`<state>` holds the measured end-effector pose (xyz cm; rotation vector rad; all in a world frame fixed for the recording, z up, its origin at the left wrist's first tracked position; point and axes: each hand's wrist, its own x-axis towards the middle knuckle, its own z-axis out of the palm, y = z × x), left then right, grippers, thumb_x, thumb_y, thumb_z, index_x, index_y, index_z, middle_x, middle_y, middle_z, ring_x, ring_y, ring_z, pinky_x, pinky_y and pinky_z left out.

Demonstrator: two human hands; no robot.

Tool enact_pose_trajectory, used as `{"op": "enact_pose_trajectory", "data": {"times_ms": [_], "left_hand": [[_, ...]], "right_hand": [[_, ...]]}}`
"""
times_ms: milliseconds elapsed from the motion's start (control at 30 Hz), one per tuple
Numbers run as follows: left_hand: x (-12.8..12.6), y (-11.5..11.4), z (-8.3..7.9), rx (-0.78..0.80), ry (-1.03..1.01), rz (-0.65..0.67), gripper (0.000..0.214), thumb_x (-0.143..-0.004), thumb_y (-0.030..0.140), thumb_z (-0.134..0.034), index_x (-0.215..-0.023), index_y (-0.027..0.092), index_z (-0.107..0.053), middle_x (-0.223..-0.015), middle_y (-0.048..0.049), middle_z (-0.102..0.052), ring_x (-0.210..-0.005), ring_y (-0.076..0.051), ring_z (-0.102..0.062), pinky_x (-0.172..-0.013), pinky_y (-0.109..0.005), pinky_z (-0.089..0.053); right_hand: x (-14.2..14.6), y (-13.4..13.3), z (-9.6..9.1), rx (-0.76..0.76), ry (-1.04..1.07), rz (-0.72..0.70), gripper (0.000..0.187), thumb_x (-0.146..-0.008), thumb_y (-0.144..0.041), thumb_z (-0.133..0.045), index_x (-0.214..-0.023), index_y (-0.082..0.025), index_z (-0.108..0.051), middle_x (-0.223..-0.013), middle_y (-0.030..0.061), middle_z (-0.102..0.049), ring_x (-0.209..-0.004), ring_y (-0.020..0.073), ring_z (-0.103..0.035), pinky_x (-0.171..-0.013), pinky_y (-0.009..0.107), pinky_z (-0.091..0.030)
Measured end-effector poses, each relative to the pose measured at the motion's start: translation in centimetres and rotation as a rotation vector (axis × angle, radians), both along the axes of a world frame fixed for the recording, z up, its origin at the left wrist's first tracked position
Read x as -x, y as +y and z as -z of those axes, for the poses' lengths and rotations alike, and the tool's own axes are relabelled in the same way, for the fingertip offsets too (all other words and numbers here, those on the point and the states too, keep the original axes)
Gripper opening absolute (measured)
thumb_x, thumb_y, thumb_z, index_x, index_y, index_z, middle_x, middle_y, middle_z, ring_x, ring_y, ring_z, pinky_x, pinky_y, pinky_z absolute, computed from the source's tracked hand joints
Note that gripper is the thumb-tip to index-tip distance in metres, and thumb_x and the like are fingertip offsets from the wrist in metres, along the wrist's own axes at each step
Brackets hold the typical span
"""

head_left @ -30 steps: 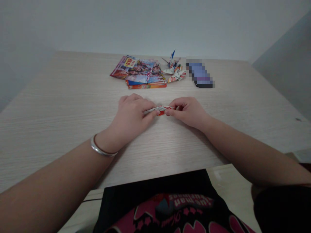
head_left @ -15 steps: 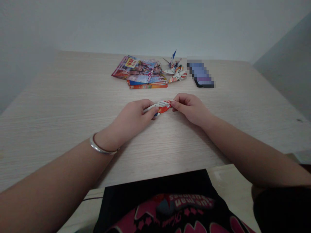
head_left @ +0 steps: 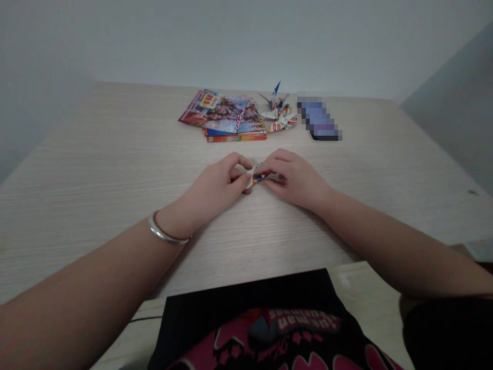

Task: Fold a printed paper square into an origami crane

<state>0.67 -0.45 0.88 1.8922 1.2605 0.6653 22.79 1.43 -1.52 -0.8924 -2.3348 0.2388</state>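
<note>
- Head view, hands: the left hand [head_left: 215,186] and the right hand [head_left: 295,177] met over the middle of the table [head_left: 96,164], about halfway between its near edge and its far edge. Both rested their outer sides on the wood, a posture judged to steady fine work on a small piece.
- Head view, held item: a small folded paper piece [head_left: 257,177], white with red and blue print, sat between the two hands. The left thumb and forefinger were closed on its left end; the right fingertips were closed on its right end. Both grips were narrow pinches holding the paper. Most of the piece was hidden by the fingers, so its exact shape could not be told.
- Head view, position relative to grip: the paper lay at the fingertips, not in either palm, and touched or nearly touched the table surface; which one could not be settled.
- Head view, wrist: a silver bangle [head_left: 164,235] circled the left wrist, well apart from the paper.
- Head view, far edge: a stack of printed sheets [head_left: 225,115] lay near the far edge, just left of centre. Finished paper cranes [head_left: 278,112] stood just beside it on its right, judged set aside out of the working area. A blurred dark flat object [head_left: 319,121] lay just right of the cranes.
</note>
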Motion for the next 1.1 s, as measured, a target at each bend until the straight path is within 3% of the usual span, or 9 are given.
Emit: {"op": "enact_pose_trajectory", "data": {"times_ms": [133,233,333,433,633,733,833,1000,1100], "left_hand": [[0.3,0.1,-0.5,-0.111,0.153,0.074,0.017,-0.093,0.033,-0.057,-0.096,0.018,-0.066,-0.075,-0.0004,-0.072,-0.067,-0.017,-0.065,-0.066,-0.029,-0.047],[0.5,0.5,-0.3,-0.322,0.299,0.145,0.019,-0.092,0.030,-0.058,-0.090,0.016,-0.070,-0.080,-0.0046,-0.070,-0.076,-0.021,-0.064,-0.075,-0.035,-0.051],[0.8,0.9,0.3,-0.573,0.369,0.243,0.024,-0.093,0.021,-0.053,-0.101,0.014,-0.074,-0.105,-0.0131,-0.071,-0.103,-0.027,-0.064,-0.094,-0.044,-0.052],[1.1,1.1,0.7,-0.705,0.444,0.322,0.027,-0.097,0.020,-0.052,-0.109,0.014,-0.075,-0.116,-0.0147,-0.071,-0.108,-0.028,-0.064,-0.098,-0.045,-0.052],[1.0,0.9,0.1,-0.785,0.627,0.411,0.030,-0.104,0.025,-0.047,-0.102,0.015,-0.076,-0.109,-0.0120,-0.076,-0.105,-0.028,-0.065,-0.098,-0.047,-0.052],[0.9,0.9,-0.1,-0.823,0.639,0.431,0.031,-0.106,0.025,-0.045,-0.106,0.015,-0.075,-0.114,-0.0113,-0.076,-0.111,-0.028,-0.064,-0.102,-0.047,-0.050],[0.9,1.0,-0.2,-0.894,0.672,0.495,0.030,-0.105,0.023,-0.045,-0.098,0.016,-0.073,-0.105,-0.0105,-0.076,-0.106,-0.027,-0.064,-0.100,-0.045,-0.051],[0.9,1.1,0.1,-0.986,0.627,0.585,0.035,-0.103,0.010,-0.040,-0.095,0.017,-0.073,-0.101,-0.0088,-0.072,-0.102,-0.022,-0.065,-0.110,-0.044,-0.047],[0.8,1.1,0.3,-0.989,0.649,0.572,0.033,-0.103,0.011,-0.042,-0.095,0.017,-0.073,-0.100,-0.0093,-0.071,-0.102,-0.024,-0.064,-0.096,-0.040,-0.053]], "right_hand": [[-0.4,0.3,0.0,-0.016,-0.108,-0.045,0.019,-0.093,-0.013,-0.064,-0.105,-0.020,-0.078,-0.109,0.0086,-0.076,-0.104,0.0217,-0.069,-0.093,0.038,-0.053],[-0.7,0.4,-0.1,-0.023,-0.174,-0.049,0.020,-0.096,-0.015,-0.062,-0.104,-0.021,-0.080,-0.113,0.0081,-0.079,-0.105,0.0213,-0.071,-0.093,0.037,-0.054],[-0.9,0.3,-0.3,-0.049,-0.234,-0.060,0.022,-0.097,-0.016,-0.061,-0.108,-0.020,-0.080,-0.118,0.0080,-0.080,-0.107,0.0212,-0.073,-0.093,0.036,-0.055],[-1.1,0.2,-0.3,-0.106,-0.298,-0.060,0.023,-0.099,-0.022,-0.061,-0.114,-0.020,-0.079,-0.121,0.0081,-0.079,-0.106,0.0214,-0.073,-0.093,0.036,-0.056],[-1.1,-0.1,-0.7,-0.335,-0.455,-0.114,0.031,-0.107,-0.026,-0.049,-0.111,-0.017,-0.078,-0.113,0.0085,-0.079,-0.099,0.0206,-0.070,-0.086,0.035,-0.054],[-0.9,-0.3,-0.9,-0.401,-0.506,-0.122,0.032,-0.107,-0.022,-0.045,-0.107,-0.018,-0.077,-0.107,0.0077,-0.079,-0.093,0.0195,-0.068,-0.077,0.033,-0.051],[-0.7,-0.4,-0.7,-0.449,-0.504,-0.131,0.034,-0.108,-0.020,-0.042,-0.102,-0.018,-0.075,-0.103,0.0073,-0.079,-0.092,0.0193,-0.067,-0.074,0.033,-0.050],[-0.6,-0.5,-0.5,-0.454,-0.481,-0.123,0.031,-0.107,-0.020,-0.044,-0.098,-0.016,-0.074,-0.097,0.0090,-0.077,-0.089,0.0202,-0.065,-0.074,0.033,-0.050],[-0.7,-0.5,-0.5,-0.419,-0.465,-0.146,0.030,-0.106,-0.019,-0.046,-0.097,-0.017,-0.074,-0.097,0.0080,-0.076,-0.090,0.0196,-0.064,-0.075,0.033,-0.049]]}}
